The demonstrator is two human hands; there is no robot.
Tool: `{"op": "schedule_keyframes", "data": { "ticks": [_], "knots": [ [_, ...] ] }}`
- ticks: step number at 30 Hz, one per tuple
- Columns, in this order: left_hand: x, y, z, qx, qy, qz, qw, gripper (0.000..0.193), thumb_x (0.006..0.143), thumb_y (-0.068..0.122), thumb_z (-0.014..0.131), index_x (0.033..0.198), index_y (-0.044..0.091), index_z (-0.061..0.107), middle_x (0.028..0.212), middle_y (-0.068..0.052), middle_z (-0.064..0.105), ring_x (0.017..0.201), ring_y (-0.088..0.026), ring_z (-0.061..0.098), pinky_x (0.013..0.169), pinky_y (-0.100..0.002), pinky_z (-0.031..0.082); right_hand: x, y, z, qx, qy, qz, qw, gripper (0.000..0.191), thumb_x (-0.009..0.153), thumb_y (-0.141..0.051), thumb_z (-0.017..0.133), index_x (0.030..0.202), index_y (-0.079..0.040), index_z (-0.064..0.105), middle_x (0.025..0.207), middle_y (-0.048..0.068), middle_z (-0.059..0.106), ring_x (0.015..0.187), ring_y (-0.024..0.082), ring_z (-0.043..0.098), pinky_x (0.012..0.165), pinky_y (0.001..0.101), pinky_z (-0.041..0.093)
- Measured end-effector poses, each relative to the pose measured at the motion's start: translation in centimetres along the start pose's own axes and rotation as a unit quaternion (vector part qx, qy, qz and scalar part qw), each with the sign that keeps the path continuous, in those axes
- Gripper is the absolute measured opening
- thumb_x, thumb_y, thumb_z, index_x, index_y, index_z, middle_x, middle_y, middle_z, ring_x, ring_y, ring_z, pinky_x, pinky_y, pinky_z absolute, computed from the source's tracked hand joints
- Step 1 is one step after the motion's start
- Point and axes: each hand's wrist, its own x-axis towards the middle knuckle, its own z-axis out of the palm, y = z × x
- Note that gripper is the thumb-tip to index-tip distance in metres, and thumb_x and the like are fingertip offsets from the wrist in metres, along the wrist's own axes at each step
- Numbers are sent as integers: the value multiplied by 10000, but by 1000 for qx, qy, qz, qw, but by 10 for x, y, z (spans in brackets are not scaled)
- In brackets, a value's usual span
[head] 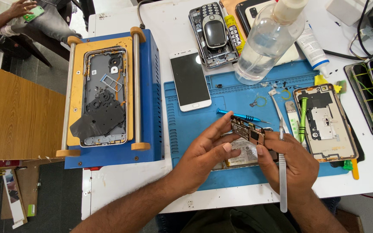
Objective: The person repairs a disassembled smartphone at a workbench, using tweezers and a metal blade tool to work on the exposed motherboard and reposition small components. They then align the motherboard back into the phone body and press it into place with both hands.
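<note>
Far left: blue separator machine (150,92) is carrying a stripped phone frame (104,97), camera and boards already out, loose black film lying in it. Centre: white phone (191,81) is lying face up on the blue mat (186,129), appearing untouched. Left hand (203,155) is pinching the circuit board (248,130) w/ thumb and fingers, holding it just above a battery (242,154) on the mat. Right hand (296,166) is gripping the board's other end while also clasping tweezers (282,172). Right: opened gold phone (327,123), back off, green screwdriver (303,118) lying on it. Judgement: teardown is well advanced, board is out; refit and closing up are outstanding.
</note>
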Motion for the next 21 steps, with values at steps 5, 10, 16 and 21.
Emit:
{"op": "schedule_keyframes", "data": {
  "ticks": [5,10,16,21],
  "knots": [
    [0,-4,0,-23,-33,-12,999,749,1069,335,492,1661,75,112,1664,-197,294,1512,-311,382,1205,-456,423,8,-7,-1,46,-38,-44,997,223,897,-170,794,1036,-58,661,1126,170,743,1045,237,740,822,332,604],
    [-6,0,1,-175,-46,-103,978,834,1066,616,282,1666,38,248,1501,-210,435,1392,-272,480,1168,-424,474,13,-16,4,17,-89,-167,982,372,767,-331,862,1004,-115,674,1131,81,761,1183,257,683,946,411,528],
    [-5,0,-1,-163,-52,-95,981,932,1037,698,157,1567,-27,410,1359,-213,583,1279,-272,616,1091,-436,547,9,-12,0,25,-81,-127,988,425,762,-331,870,1077,-161,641,1206,39,741,1253,221,658,1012,385,503],
    [-5,-3,-3,-132,-40,-106,985,919,1012,704,164,1540,4,438,1326,-209,610,1276,-278,624,1091,-428,551,6,-5,3,47,-91,-120,987,502,759,-323,874,1156,-158,616,1255,64,723,1268,230,649,1028,391,490]
  ]
}}
